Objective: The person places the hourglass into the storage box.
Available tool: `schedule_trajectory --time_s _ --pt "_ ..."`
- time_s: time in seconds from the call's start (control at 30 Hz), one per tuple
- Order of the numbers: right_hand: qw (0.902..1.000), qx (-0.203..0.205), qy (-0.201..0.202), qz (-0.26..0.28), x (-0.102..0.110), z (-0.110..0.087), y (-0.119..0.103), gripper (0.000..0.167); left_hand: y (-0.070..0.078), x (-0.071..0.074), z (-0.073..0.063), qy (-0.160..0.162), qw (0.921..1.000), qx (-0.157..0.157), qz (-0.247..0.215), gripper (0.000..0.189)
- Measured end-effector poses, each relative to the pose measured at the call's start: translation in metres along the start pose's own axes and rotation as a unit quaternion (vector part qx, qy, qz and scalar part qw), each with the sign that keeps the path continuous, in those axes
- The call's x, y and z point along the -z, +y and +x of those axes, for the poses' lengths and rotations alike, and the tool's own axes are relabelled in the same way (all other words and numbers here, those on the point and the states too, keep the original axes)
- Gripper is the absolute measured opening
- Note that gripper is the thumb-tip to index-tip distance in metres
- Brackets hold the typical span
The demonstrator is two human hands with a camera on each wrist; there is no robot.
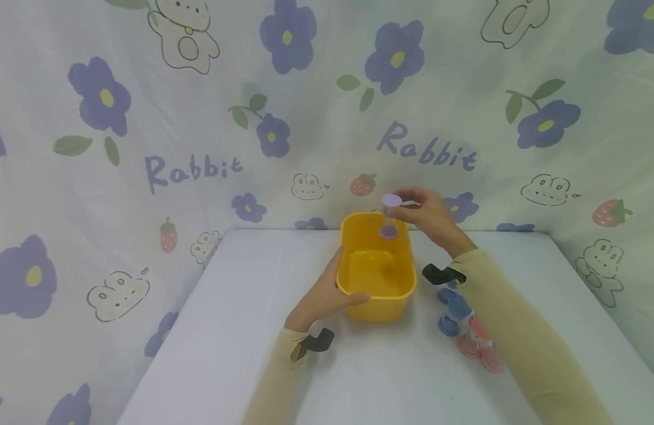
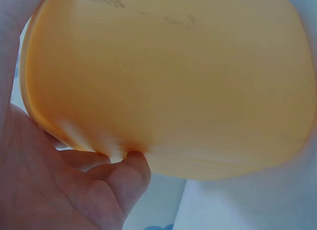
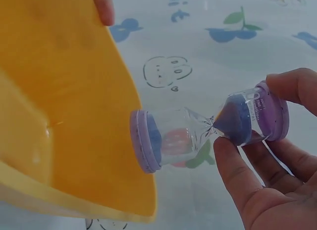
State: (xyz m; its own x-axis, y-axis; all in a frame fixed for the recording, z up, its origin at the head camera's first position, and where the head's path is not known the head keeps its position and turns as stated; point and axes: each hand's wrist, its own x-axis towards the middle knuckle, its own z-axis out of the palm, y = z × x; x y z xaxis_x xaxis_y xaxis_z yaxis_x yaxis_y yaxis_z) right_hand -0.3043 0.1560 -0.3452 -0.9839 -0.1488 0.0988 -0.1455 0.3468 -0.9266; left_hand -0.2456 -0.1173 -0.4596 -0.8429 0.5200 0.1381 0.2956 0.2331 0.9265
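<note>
A purple-capped hourglass is pinched in my right hand by its upper end. In the head view its lower cap hangs over the far right part of a yellow plastic bin, and bluish-purple sand shows in both of its bulbs. My left hand grips that bin at its near left corner, thumb over the front and fingers along the side wall. Close up in the left wrist view, the fingertips press against the bin's wall. The visible floor of the bin is bare.
Beside the right forearm, blue hourglasses and pink hourglasses lie clustered on the white table, partly covered by the sleeve. A patterned curtain rises right behind the table's back edge. Dark straps circle both wrists.
</note>
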Motion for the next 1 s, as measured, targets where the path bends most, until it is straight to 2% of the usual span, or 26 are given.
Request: schedule_trajectory --time_s 0.33,0.6,0.8,1.0 --pt "0.9996 -0.004 -0.010 -0.027 -0.022 0.020 0.005 0.055 0.001 0.001 0.000 -0.009 0.9998 -0.017 -0.001 0.107" --pt "0.9985 -0.022 -0.027 -0.042 -0.040 0.030 0.005 0.055 0.000 0.000 -0.001 -0.007 0.9998 -0.012 -0.011 0.107" --pt "0.9965 -0.064 -0.032 -0.042 -0.052 0.034 0.008 0.057 0.001 0.000 -0.003 0.000 1.0000 0.002 0.009 0.107" --pt "0.9927 -0.110 -0.046 -0.015 -0.061 0.034 0.011 0.060 0.001 0.000 -0.003 -0.002 1.0000 -0.002 0.006 0.107"
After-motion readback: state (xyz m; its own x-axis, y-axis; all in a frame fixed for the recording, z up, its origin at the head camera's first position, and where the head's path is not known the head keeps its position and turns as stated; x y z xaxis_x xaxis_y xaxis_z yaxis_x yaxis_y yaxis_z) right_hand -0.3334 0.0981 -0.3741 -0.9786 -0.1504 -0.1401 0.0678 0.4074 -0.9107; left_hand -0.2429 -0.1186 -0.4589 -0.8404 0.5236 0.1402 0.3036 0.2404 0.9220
